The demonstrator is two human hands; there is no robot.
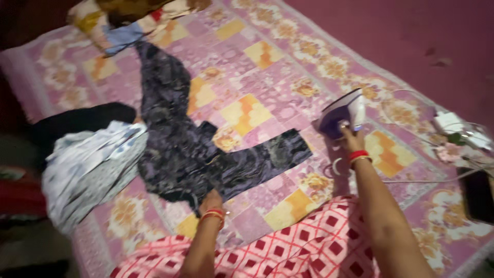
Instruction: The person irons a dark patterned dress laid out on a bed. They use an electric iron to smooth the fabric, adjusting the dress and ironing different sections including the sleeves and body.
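My left hand (210,200) pins the dark garment (190,149) flat on the patterned sheet (267,67) while my right hand (351,138) grips the purple-and-white iron (342,113), lifted clear at its right.

Showing as smooth, glossy purple-and-white plastic on the iron (343,114), soft matt dark printed cloth on the garment (180,144), thin matt floral patchwork cloth on the bedsheet (267,77), and crumpled pale cloth on the bundle (87,170) beside it.

Whole view smeared w/ motion blur. Left hand (210,200) fingers tucked under dark garment (206,149), grip can't be told. Right hand (352,138) half behind iron (342,113). Pile of clothes (134,18) cut by top edge; black device (478,194) cut at right edge.
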